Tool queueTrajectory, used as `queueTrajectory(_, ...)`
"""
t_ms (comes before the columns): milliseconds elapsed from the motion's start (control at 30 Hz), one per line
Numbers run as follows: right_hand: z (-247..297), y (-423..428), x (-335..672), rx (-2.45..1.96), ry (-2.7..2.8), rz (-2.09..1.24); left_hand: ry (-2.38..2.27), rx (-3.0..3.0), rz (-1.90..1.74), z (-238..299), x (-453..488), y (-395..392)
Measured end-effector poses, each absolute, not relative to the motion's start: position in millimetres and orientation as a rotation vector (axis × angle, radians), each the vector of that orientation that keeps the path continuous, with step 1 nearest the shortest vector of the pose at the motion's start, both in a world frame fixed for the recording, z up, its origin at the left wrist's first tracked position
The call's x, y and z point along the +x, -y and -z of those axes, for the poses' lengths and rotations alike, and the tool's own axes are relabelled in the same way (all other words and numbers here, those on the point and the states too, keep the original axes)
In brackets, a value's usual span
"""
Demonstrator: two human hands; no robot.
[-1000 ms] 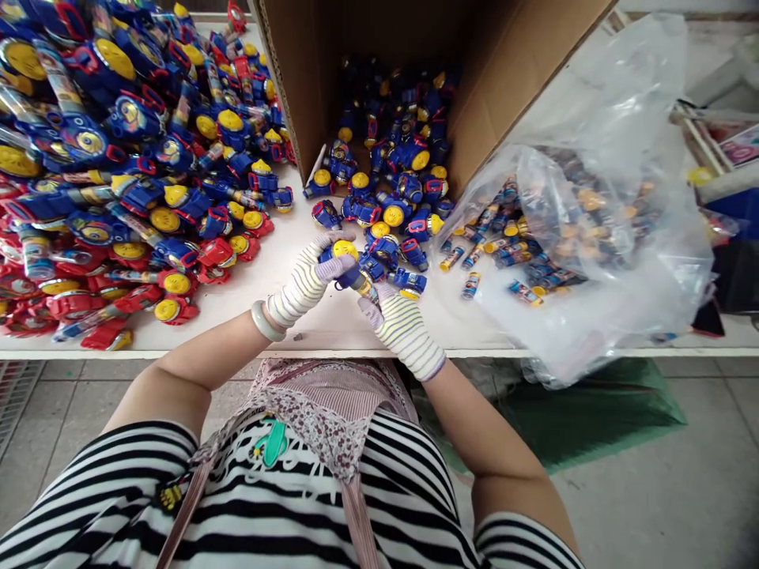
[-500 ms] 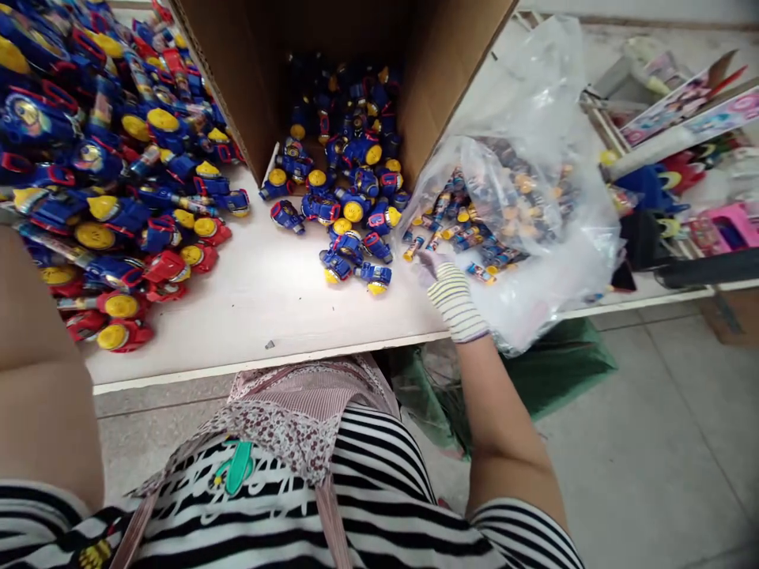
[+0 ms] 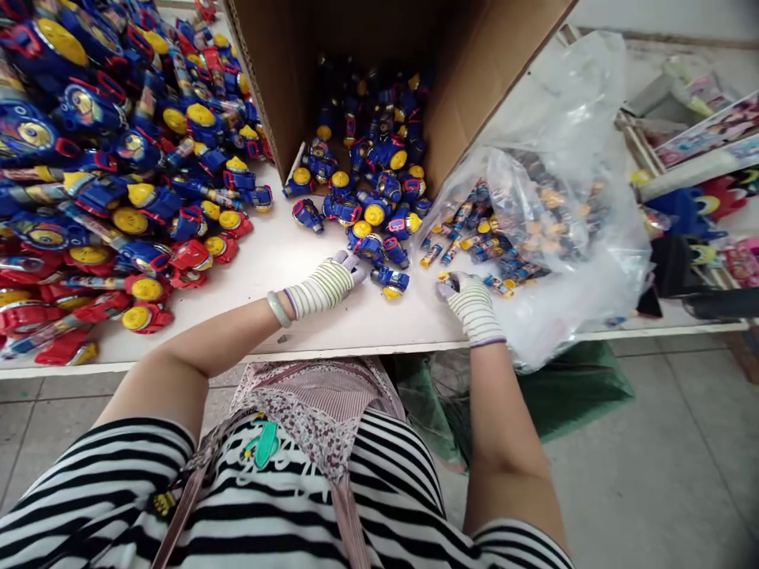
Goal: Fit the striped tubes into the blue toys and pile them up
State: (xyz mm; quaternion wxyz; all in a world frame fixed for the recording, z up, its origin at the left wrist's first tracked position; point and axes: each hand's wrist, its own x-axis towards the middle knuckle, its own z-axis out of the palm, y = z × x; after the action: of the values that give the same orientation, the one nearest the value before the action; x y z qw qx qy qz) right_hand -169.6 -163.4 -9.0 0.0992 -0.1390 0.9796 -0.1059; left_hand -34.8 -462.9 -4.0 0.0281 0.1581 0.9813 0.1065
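Note:
My left hand (image 3: 326,286), in a striped knit glove, reaches to the front of a pile of blue toy pieces with yellow caps (image 3: 375,213). Its fingers are closed over one of these pieces, which they mostly hide. Just right of the fingertips lies another blue toy piece (image 3: 391,282). My right hand (image 3: 473,307), gloved the same way, pinches a small printed tube with a yellow end (image 3: 444,279). More such tubes (image 3: 489,249) spill from the mouth of a clear plastic bag (image 3: 584,296) beside this hand.
An open cardboard box (image 3: 468,103) lies on its side, with blue toys inside. A large heap of blue and red toys (image 3: 142,205) covers the left of the white table (image 3: 237,336). Trays and other toys (image 3: 688,197) stand at the right. Green sacking (image 3: 569,395) is below the edge.
My left hand has come in from the left to the front blue toys. My right hand has drawn slightly back from the tubes with one in its fingers. The view has shifted left.

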Motion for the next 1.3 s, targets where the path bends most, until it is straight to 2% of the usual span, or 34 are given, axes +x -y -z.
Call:
queueTrajectory(67,5,166,-147,-0.529,-2.922,0.575,-3.065,0.431,-0.483,10,-29,472)
queueTrajectory(167,1,190,-105,-0.798,-2.704,0.938,-3.067,0.117,-1.216,8,-16,498)
queueTrajectory(233,2,214,-84,-0.928,-2.547,1.023,-2.974,-0.032,-1.621,5,-10,507)
queueTrajectory(267,3,226,-77,-0.956,-2.512,1.041,-2.955,-0.033,-1.66,4,-10,508)
queueTrajectory(300,6,236,-73,-0.958,-2.505,1.06,-2.97,-0.017,-1.585,4,-11,505)
queueTrajectory(433,20,255,-74,-0.863,-2.55,1.161,-3.031,-0.022,-0.914,10,-31,478)
queueTrajectory(533,25,249,-75,-0.882,-2.524,1.134,-3.015,-0.049,-0.74,18,-48,467)
queueTrajectory(767,12,236,-63,-1.047,-2.665,0.902,-2.653,0.269,-1.54,11,-19,498)
queueTrajectory(967,-18,247,-62,-1.306,-2.61,0.358,-2.597,0.4,-1.541,-12,-3,510)
queueTrajectory(1100,-38,252,-52,-1.295,-2.609,0.106,-2.59,0.466,-1.428,-23,-7,512)
queueTrajectory(1200,-43,251,-46,-1.217,-2.642,0.138,-2.54,0.501,-1.436,-27,-8,510)
queueTrajectory(1300,-38,248,-47,-1.145,-2.608,0.452,-2.533,0.542,-1.495,-31,-8,504)
